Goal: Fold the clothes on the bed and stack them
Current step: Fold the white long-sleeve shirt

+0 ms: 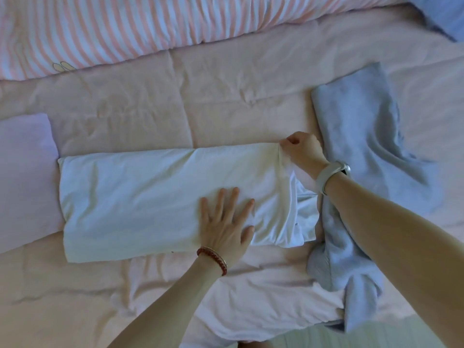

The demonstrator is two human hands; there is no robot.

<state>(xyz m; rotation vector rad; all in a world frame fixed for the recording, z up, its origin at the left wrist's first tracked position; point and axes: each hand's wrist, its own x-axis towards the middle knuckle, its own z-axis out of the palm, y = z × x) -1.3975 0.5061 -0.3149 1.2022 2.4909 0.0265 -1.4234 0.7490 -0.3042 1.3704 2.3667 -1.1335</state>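
A white garment (140, 194) lies folded into a long band across the middle of the pink bed (150, 106). My left hand (226, 222) lies flat on its lower right part with fingers spread. My right hand (302, 150) pinches the band's upper right corner, lifting it a little. A blue garment (361, 136) lies crumpled to the right, partly under my right forearm. A lilac folded piece (25, 177) sits at the left edge. A pale pink garment (238, 300) lies unfolded near the bed's front edge.
A pink-and-white striped duvet (125, 28) runs along the far side. Another blue cloth (444, 13) shows in the top right corner. Bare quilt lies between the white garment and the duvet.
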